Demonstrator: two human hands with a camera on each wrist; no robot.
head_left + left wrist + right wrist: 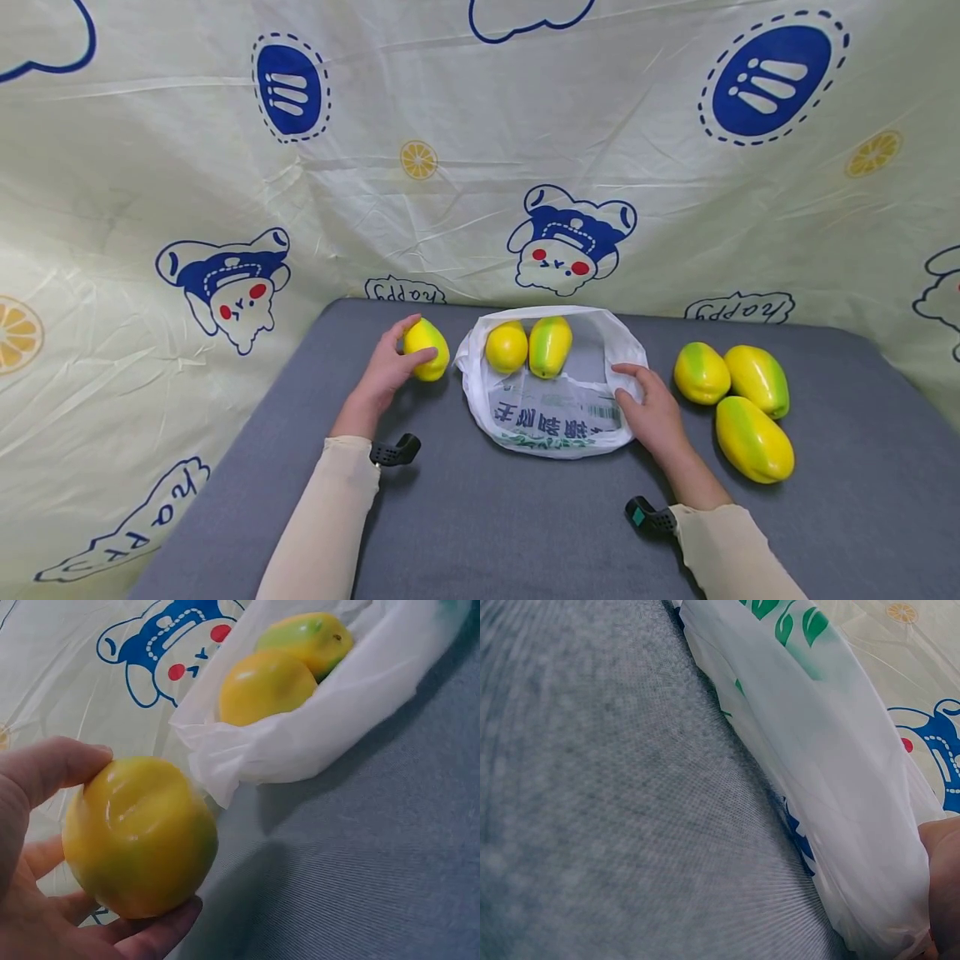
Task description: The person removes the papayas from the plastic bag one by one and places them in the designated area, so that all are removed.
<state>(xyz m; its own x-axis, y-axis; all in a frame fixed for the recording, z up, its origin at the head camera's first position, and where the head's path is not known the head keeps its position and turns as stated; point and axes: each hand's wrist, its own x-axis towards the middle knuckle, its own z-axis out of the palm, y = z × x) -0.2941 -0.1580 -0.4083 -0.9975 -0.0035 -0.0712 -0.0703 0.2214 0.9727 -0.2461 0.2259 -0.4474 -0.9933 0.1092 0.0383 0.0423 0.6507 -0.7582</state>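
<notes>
My left hand point(390, 367) holds a yellow-green papaya point(426, 350) between thumb and fingers, just left of the white plastic bag point(480, 417). In the left wrist view, the same papaya point(142, 836) is gripped from the side, its rounded end facing the camera. My right hand point(656, 412) grips the bag's right rim, thumb and index finger reaching over into the mouth; the other fingers are mostly hidden. The bag lies with its mouth wide, and inside at the back two papayas, one rounder point(507, 347) and one longer point(551, 347), sit side by side.
Right of the bag, three more papayas point(753, 439) cluster on the grey cloth-covered table point(510, 525). A pale printed curtain point(420, 225) hangs behind the table and along its left side. Black wrist bands point(396, 451) are worn on both arms.
</notes>
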